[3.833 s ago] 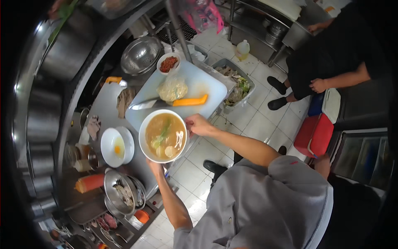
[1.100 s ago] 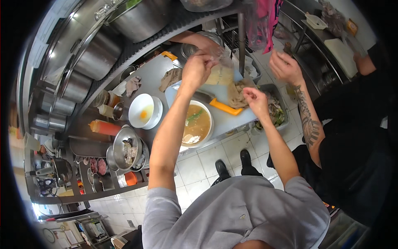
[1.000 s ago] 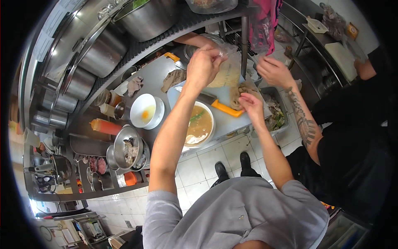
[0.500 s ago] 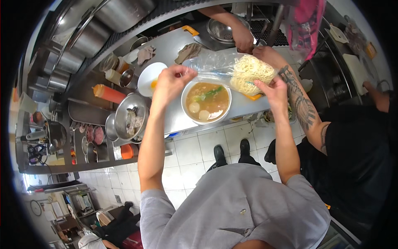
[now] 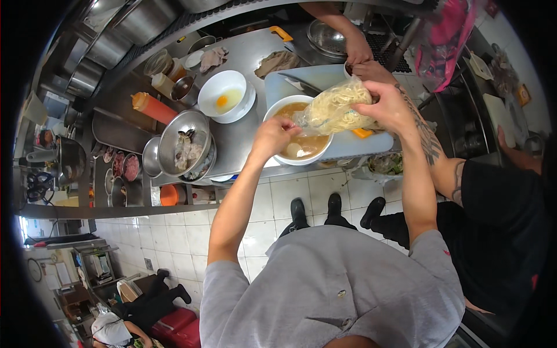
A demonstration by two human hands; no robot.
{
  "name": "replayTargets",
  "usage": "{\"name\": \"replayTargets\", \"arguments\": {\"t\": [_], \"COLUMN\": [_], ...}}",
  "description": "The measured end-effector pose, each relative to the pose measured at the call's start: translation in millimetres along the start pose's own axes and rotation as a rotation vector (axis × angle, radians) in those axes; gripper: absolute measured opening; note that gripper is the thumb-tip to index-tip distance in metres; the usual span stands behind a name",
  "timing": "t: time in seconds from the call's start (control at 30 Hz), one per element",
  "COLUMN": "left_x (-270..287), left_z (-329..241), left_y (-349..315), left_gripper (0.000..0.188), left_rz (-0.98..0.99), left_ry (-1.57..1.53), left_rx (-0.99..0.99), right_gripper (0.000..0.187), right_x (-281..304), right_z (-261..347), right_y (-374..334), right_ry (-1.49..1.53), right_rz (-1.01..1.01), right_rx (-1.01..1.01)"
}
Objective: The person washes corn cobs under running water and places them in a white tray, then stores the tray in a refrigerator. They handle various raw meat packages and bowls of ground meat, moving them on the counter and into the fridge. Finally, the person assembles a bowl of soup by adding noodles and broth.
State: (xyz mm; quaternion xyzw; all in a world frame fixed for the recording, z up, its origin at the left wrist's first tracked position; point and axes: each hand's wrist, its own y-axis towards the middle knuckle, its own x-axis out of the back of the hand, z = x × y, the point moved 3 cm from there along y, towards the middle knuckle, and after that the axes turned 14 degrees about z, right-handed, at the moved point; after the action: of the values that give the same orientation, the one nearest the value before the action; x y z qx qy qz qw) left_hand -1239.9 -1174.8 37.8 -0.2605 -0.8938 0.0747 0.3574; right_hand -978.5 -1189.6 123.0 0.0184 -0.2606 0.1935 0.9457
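A clear plastic bag of yellow noodles (image 5: 336, 106) is held above a white bowl of brown soup (image 5: 294, 111). My right hand (image 5: 385, 105) is wrapped round the full end of the bag. Pinched in the fingers of my left hand (image 5: 275, 137) is the bag's loose, gathered end, close to the bowl's left rim. A pale piece (image 5: 297, 151) floats in the soup below; the bag hides much of the soup surface. The bowl overlaps the edge of a light blue cutting board (image 5: 348, 152), and a knife (image 5: 299, 85) lies on that board behind the bag.
A white bowl with a raw egg (image 5: 222, 101) stands left of the soup. Further left are a metal bowl of seafood (image 5: 184, 145) and an orange squeeze bottle (image 5: 154, 108). A co-worker's tattooed arm (image 5: 415, 113) reaches in beside my right hand. Cloths (image 5: 277, 64) lie behind.
The bag has tilted and bunched up over the soup bowl. My left hand has moved right and down to the bowl's rim; my right hand has shifted its hold higher on the bag.
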Motion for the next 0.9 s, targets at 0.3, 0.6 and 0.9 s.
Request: {"name": "replayTargets", "arguments": {"t": [0.3,0.6,0.9], "left_x": [24,59,64], "left_z": [-46,-100,-123], "left_y": [-13,-19,-21], "left_gripper": [0.034,0.013,0.012], "left_rz": [-0.239,-0.322,-0.381], "left_ry": [0.038,0.107,0.231], "left_rx": [-0.326,-0.526,-0.645], "right_gripper": [0.030,0.038,0.044], "right_x": [-19,-38,-6], "right_z": [36,51,39], "right_y": [32,65,37], "right_ry": [-0.451,-0.710,-0.553], "right_rz": [0.083,0.206,0.099], "right_rx": [0.095,0.037,0.031]}}
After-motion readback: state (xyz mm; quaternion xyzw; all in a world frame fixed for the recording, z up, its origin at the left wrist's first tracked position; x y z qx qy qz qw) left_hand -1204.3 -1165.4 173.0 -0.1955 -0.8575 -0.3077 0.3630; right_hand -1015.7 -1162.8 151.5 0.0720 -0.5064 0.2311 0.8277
